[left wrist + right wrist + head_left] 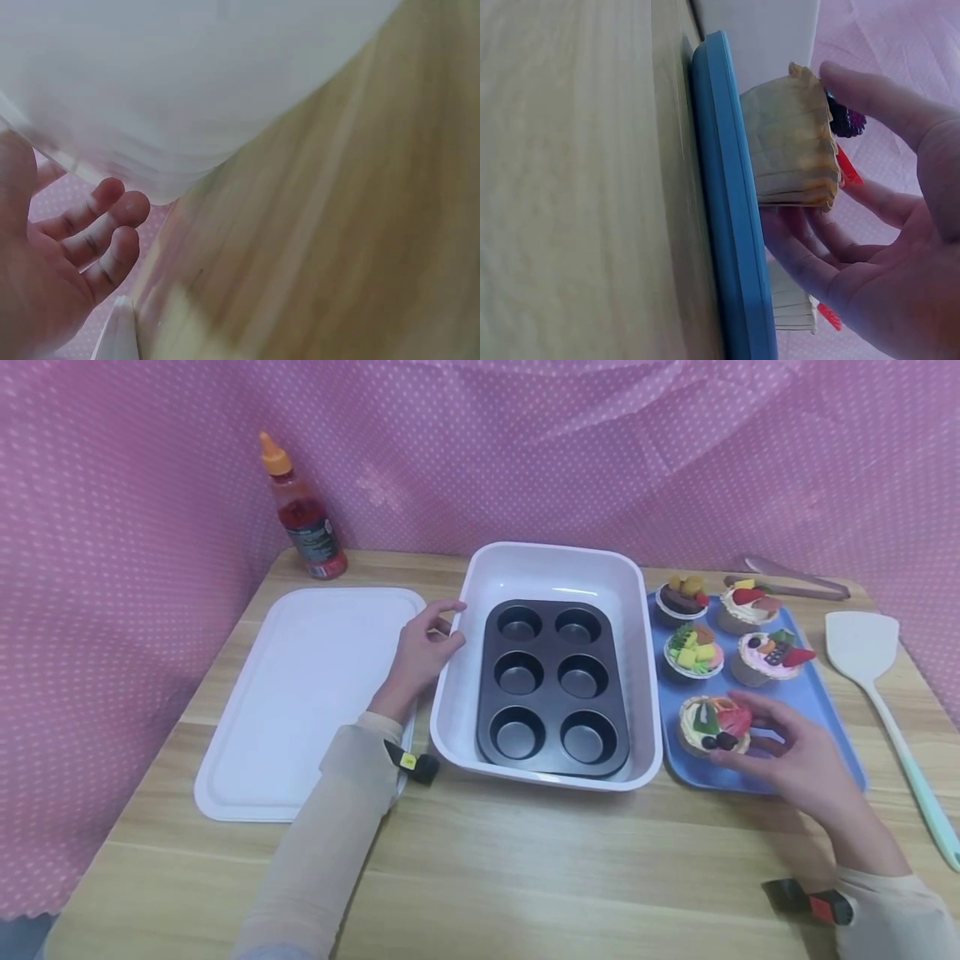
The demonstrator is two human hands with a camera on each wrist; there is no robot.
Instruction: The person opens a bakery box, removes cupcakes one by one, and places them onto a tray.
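Observation:
A white rectangular basin [546, 782] holds a dark muffin pan [552, 760] with several round cups. My left hand [422, 647] holds the basin's left rim with thumb and index finger. In the left wrist view, the other fingers [120, 255] curl loosely outside the wall. My right hand [798, 760] has thumb and fingers round a fruit-topped cupcake [705, 727] at the near left of the blue tray [825, 718]. Seen from the right wrist, that cupcake's pale fluted case [791, 146] stands at the tray's edge [731, 195]. Several other decorated cupcakes [693, 652] sit behind it.
Left of the basin lies a white cutting board [307, 693]. A red sauce bottle [307, 522] with an orange cap stands at the back left. Tongs [795, 581] lie at the back right, and a spatula [873, 668] lies along the right side.

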